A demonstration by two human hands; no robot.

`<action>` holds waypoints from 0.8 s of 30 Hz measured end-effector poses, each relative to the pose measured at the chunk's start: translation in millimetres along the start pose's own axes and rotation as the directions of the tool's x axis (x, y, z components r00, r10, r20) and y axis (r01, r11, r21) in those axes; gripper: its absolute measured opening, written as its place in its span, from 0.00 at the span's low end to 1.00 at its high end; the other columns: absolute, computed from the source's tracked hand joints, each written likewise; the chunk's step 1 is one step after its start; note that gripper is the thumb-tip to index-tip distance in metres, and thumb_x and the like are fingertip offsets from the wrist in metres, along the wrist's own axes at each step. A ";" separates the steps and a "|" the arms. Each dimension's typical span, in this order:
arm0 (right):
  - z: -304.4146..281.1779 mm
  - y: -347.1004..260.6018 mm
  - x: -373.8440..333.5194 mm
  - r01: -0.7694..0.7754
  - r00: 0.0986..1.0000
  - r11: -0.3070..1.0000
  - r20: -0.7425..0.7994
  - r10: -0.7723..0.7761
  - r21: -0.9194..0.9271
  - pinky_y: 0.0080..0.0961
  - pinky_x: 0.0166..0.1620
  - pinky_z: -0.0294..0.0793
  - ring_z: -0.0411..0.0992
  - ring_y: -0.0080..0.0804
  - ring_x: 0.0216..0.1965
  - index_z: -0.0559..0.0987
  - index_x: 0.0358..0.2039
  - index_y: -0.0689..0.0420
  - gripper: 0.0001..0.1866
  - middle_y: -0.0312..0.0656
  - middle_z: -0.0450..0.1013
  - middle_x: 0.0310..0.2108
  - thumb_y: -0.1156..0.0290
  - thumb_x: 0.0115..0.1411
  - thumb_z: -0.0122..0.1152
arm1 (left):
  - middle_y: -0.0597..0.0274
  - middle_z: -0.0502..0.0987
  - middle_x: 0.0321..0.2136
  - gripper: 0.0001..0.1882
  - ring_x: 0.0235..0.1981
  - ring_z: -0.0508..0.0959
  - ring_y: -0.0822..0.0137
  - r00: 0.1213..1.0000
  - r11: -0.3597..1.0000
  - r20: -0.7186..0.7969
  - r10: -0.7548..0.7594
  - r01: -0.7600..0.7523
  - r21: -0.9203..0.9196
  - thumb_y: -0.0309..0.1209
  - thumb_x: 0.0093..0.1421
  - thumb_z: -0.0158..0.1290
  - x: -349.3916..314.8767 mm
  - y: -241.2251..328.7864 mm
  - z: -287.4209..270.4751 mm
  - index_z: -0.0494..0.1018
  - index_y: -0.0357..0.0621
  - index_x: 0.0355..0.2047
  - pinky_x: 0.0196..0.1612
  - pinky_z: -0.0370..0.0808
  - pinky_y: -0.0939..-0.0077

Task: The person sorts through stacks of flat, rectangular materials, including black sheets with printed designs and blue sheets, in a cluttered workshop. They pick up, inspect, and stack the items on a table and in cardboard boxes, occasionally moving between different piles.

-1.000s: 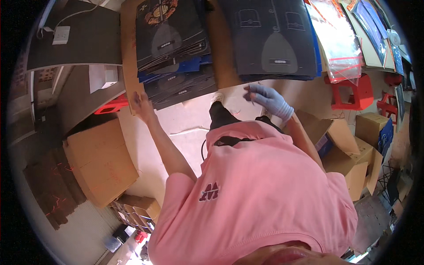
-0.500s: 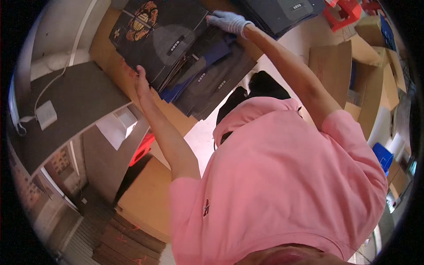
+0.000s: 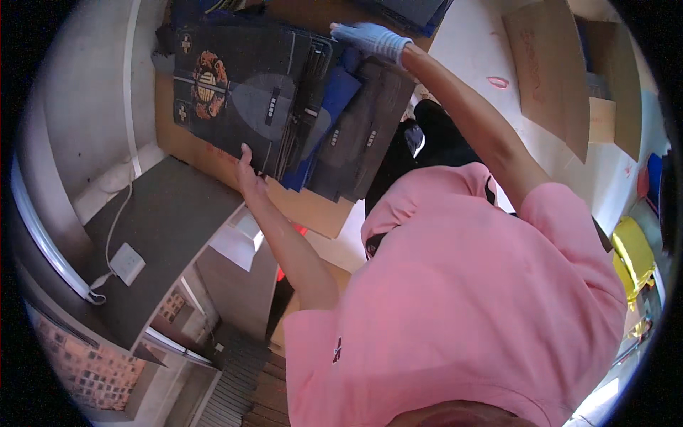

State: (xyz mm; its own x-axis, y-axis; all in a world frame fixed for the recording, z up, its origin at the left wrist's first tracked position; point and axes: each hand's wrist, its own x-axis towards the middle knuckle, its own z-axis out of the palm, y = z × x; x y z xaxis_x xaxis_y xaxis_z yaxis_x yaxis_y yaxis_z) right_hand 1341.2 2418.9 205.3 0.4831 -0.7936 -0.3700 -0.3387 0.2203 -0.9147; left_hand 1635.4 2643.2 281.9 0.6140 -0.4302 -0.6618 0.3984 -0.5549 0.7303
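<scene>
A stack of flat black printed sheets (image 3: 249, 107), with an orange-and-cream emblem and a grey rounded patch on top, lies on brown cardboard. My bare left hand (image 3: 252, 176) is at the stack's near edge, thumb pointing up; its other fingers are mostly hidden. Past the stack's far right corner is my right hand (image 3: 370, 41) in a pale blue-grey glove. Its fingers are stretched out, the tips close to that corner; whether they touch is unclear. Overlapping dark sheets (image 3: 350, 135) and a blue piece (image 3: 324, 117) spread out beside the stack, on my right.
A dark grey desk (image 3: 167, 220) stands at left, with a white socket block (image 3: 128, 263) and cable on it. Open cardboard boxes (image 3: 551, 71) sit on the pale floor at right. More dark sheets (image 3: 409, 11) lie at the top. A yellow bundle (image 3: 632, 256) is farther right.
My view has shifted and turned, so the stack appears straighter and lower. My left hand has shifted along the near edge toward the grey patch. The right hand stays by the far corner.
</scene>
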 end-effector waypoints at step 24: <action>54.7 -107.4 63.6 -0.029 0.984 0.904 0.148 0.101 -0.427 0.27 0.45 0.66 0.70 0.34 0.40 0.73 0.45 0.61 0.39 0.44 0.72 0.41 0.35 0.49 0.49 | 0.56 0.68 0.49 0.32 0.46 0.69 0.58 0.908 0.943 -0.268 0.324 -0.334 0.007 0.46 0.54 0.54 42.6 -27.5 4.4 0.62 0.36 0.51 0.49 0.66 0.66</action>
State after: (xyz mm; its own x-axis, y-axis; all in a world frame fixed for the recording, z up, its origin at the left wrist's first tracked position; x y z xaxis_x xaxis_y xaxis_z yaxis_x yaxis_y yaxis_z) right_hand 1452.5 2375.8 271.1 0.5607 -0.6744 -0.4804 -0.6643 -0.0201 -0.7472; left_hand 1647.6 2637.0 232.8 0.8684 -0.3795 -0.3190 0.1657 -0.3842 0.9082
